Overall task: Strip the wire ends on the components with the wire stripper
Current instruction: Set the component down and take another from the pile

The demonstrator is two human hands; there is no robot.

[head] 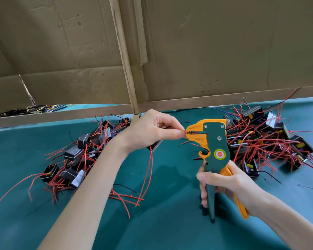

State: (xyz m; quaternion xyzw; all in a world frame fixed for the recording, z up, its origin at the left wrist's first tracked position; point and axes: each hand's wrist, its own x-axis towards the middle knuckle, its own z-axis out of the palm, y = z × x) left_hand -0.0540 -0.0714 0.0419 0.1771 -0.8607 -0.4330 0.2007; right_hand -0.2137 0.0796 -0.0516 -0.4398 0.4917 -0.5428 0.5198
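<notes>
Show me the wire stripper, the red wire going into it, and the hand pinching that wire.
wire stripper (218,141): head view, on its green body.
left hand (152,130): head view, back of the hand.
red wire (185,131): head view, its pinched end.

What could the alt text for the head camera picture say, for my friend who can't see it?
A left hand pinches a red wire end into the head of a green and orange wire stripper, whose handles the right hand grips. Piles of black components with red wires lie on the teal table on both sides, cardboard behind.
</notes>
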